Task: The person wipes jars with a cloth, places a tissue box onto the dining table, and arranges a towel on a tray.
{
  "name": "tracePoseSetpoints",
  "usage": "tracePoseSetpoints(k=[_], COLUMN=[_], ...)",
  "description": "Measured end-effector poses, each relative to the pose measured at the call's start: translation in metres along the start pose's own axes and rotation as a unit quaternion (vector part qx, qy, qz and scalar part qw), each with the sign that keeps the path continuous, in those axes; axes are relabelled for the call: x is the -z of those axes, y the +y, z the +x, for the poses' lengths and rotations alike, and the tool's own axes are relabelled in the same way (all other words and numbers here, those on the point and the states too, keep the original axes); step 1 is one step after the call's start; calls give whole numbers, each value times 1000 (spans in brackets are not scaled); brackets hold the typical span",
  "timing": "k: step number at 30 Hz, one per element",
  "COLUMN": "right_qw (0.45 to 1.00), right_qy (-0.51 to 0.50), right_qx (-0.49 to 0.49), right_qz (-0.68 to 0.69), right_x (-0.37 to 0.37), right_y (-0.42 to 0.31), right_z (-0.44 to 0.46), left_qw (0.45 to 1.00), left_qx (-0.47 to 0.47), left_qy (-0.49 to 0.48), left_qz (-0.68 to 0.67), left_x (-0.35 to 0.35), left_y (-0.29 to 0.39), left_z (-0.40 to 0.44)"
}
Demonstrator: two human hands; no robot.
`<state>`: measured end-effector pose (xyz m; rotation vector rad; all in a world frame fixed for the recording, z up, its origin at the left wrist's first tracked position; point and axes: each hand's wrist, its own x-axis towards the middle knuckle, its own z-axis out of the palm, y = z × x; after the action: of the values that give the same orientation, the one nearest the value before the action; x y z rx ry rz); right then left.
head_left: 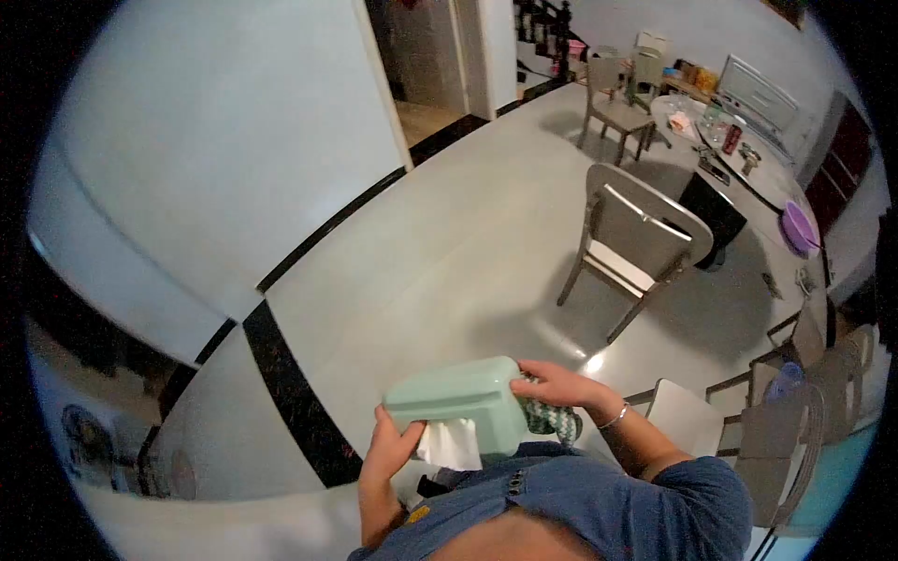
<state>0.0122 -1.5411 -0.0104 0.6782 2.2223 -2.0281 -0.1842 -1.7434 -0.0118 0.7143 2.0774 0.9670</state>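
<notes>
A mint-green tissue box [468,393] is held in front of my body, tilted, with a white tissue [451,445] sticking out of its near side. My left hand [388,447] grips the left end, thumb close to the tissue. At the other end, my right hand [557,383] has its fingers closed on the box's upper right corner. A green and white patterned cloth [554,423] hangs just below my right hand, against the box. Whether that hand also holds the cloth cannot be made out.
A metal-framed chair [645,229] stands ahead to the right, and another chair [617,112] is farther back. The long table [758,187] carries a purple basin [798,227], a red can [731,140] and small items. More chairs [776,449] crowd the lower right. A white wall [215,122] is left.
</notes>
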Motion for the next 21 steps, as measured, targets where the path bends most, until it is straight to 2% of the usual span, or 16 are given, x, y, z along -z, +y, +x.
tracePoseSetpoints(k=[3, 9, 15, 17, 21], right_qw=[1000, 1000, 993, 988, 968], right_qy=[17, 27, 117, 151, 242], right_qx=[-18, 8, 10, -16, -32], right_qz=[-16, -9, 26, 31, 50], right_x=[17, 55, 109, 126, 157], right_y=[-8, -6, -45, -46, -35], right_z=[39, 153, 233, 248, 276], left_qw=[999, 999, 990, 983, 976], left_qx=[-48, -22, -103, -143, -123], left_qy=[-3, -38, -97, -116, -169], left_qz=[-24, -8, 27, 10, 59], left_x=[14, 61, 102, 100, 93], left_y=[-9, 20, 83, 93, 137], left_z=[51, 179, 314, 354, 421])
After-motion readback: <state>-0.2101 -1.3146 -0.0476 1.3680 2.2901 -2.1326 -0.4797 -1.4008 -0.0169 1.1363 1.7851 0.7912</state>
